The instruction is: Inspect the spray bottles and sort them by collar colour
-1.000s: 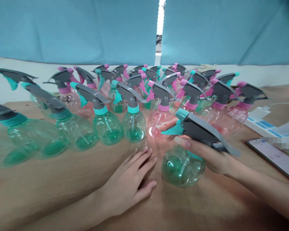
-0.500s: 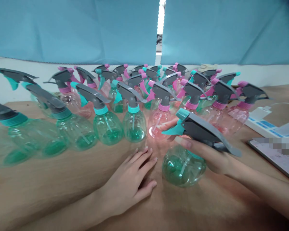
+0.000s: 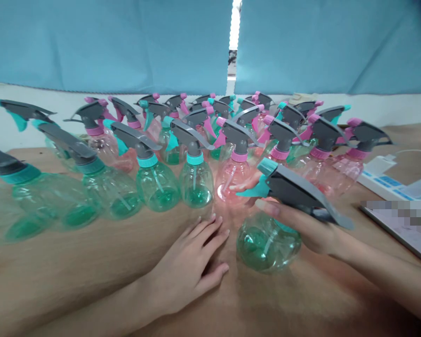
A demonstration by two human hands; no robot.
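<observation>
My right hand [image 3: 301, 220] is closed around the neck of a green spray bottle [image 3: 268, 248], whose grey head and teal trigger point left. The bottle leans a little, and part of its collar is hidden behind my fingers. Palm down on the wooden table [image 3: 108, 267], my left hand [image 3: 192, 262] rests with its fingers stretched out, holding nothing. Just beyond its fingertips stand a green spray bottle with a teal collar [image 3: 196, 185] and a pink spray bottle [image 3: 232, 178].
Several more green and pink spray bottles [image 3: 157, 185] crowd the table's far half, up to a white wall below a blue curtain [image 3: 108, 47]. On the right are a white power strip [image 3: 386, 180] and a flat device with a pixelated screen [image 3: 403, 229].
The held spray bottle has shifted very slightly to the right with my right hand. My left hand stays where it was.
</observation>
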